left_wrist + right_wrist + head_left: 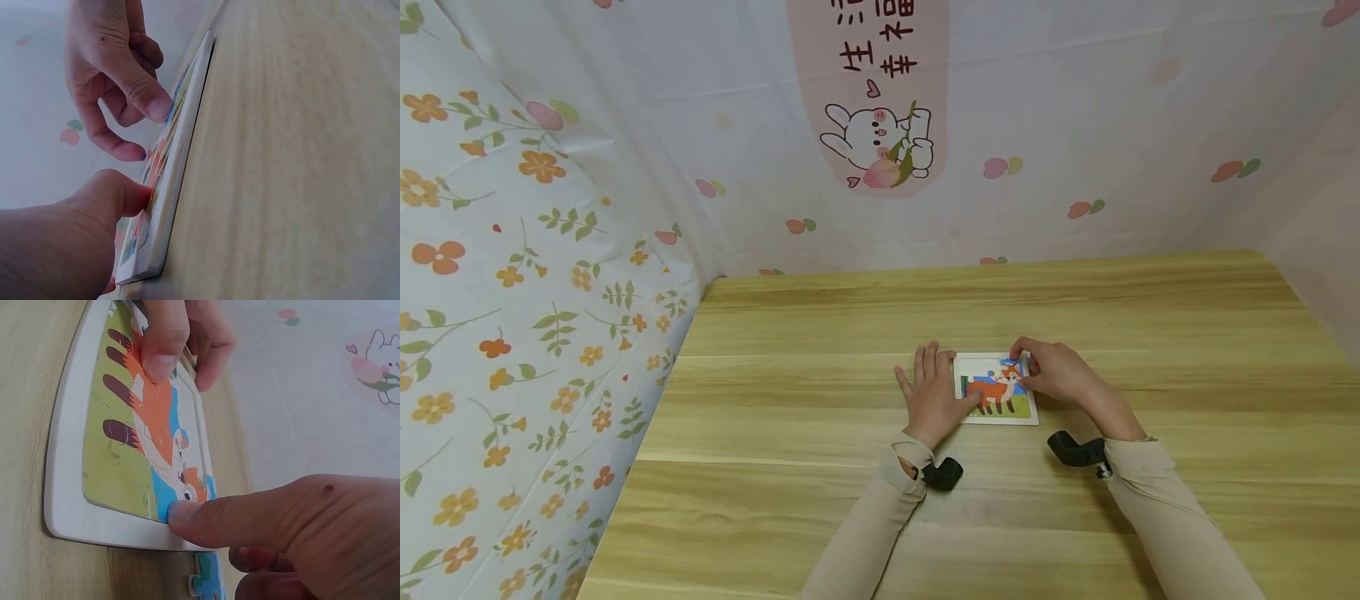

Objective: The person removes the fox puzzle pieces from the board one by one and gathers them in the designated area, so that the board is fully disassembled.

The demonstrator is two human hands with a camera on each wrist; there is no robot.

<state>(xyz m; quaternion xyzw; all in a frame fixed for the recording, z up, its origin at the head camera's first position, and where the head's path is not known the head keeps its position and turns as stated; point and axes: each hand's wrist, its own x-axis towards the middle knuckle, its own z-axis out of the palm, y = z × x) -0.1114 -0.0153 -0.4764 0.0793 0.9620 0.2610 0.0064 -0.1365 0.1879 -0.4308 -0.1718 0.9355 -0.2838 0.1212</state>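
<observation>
A fox jigsaw puzzle (992,395) lies in a white frame tray (1002,420) on the table. My left hand (934,402) rests at the tray's left side, fingers spread, its thumb (128,199) pressing on the fox's body. At the upper right corner, my right hand (1063,375) has thumb and index finger bent about a blue-edged puzzle piece (201,486) near the fox's head. That thumb (203,522) touches the picture by the frame; the index fingertip is hidden in the right wrist view. White tray base shows above the fox.
Another blue and green puzzle piece (209,578) shows just outside the tray, by my curled right fingers; whether they hold it I cannot tell. The wooden table (790,400) meets a printed cloth (1037,125) at the back and a floral cloth (550,333) at the left.
</observation>
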